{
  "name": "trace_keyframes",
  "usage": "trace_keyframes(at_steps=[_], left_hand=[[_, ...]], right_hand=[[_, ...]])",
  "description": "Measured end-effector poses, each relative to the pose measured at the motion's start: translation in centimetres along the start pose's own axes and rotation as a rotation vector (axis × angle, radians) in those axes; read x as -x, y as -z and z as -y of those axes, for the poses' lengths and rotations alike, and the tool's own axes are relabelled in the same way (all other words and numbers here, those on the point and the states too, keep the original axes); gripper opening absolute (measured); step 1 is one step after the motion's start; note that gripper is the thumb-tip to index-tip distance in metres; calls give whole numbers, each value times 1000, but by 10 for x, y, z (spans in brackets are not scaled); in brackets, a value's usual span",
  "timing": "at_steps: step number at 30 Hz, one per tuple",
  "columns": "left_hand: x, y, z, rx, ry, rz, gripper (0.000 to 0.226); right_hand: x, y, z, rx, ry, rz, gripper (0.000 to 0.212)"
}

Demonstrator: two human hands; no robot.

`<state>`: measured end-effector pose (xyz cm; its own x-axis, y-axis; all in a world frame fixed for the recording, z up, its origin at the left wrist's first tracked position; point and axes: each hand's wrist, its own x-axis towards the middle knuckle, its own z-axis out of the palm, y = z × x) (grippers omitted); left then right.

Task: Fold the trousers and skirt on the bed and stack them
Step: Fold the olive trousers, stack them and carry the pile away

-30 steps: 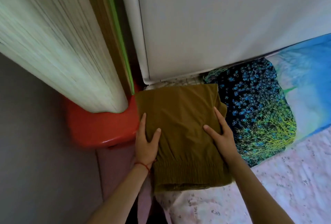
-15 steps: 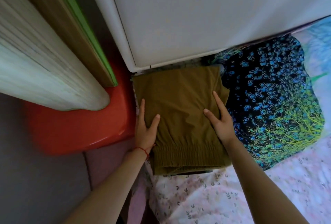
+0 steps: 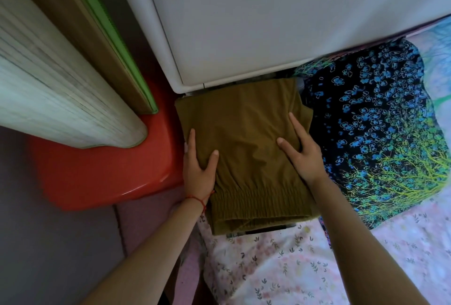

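Observation:
The folded olive-brown trousers [image 3: 246, 138] lie at the bed's top left corner, elastic waistband toward me. A thin dark edge [image 3: 266, 229] of something shows under their near side. My left hand [image 3: 199, 170] rests along the left side of the fold, thumb flat on top and fingers straight. On the right side, my right hand [image 3: 302, 151] presses down with thumb and forefinger stretched over the cloth; its other fingers are hidden past the edge. A black fabric with blue flowers and green branches [image 3: 380, 138] lies spread to the right; whether it is the skirt I cannot tell.
A white headboard [image 3: 268, 24] rises right behind the trousers. A red plastic stool [image 3: 97, 170] stands left of the bed, with a pale curtain [image 3: 48, 99] hanging over it. Pink floral bedsheet [image 3: 280, 270] covers the near part of the bed.
Both hands stay on the folded trousers in the same places. Only my view has swung, bringing the headboard and stool more into frame.

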<state>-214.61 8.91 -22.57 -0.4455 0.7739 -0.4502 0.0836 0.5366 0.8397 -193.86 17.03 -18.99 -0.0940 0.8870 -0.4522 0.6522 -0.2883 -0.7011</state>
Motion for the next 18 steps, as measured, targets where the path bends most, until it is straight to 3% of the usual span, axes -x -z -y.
trace_keyframes(at_steps=[3, 5, 7, 9, 11, 14, 18], left_hand=[[7, 2, -5, -54, 21, -2, 66], [14, 8, -12, -190, -2, -79, 65], [20, 13, -23, -477, -207, -154, 65], [30, 8, -32, -779, -498, -86, 60], [37, -2, -32, -984, -654, 59, 58], [36, -16, -11, -1120, -578, 172, 64], [29, -19, -1, -1154, -520, 218, 66]], right_hand=[[6, 3, 6, 203, -23, -47, 60], [16, 5, 16, 392, 33, -226, 57], [26, 1, 29, 455, 91, -421, 52], [33, -11, 44, 486, 193, -495, 49], [35, -32, 47, 602, 304, -385, 49], [33, -58, 27, 779, 340, -145, 50], [28, -64, 10, 842, 259, -152, 55]])
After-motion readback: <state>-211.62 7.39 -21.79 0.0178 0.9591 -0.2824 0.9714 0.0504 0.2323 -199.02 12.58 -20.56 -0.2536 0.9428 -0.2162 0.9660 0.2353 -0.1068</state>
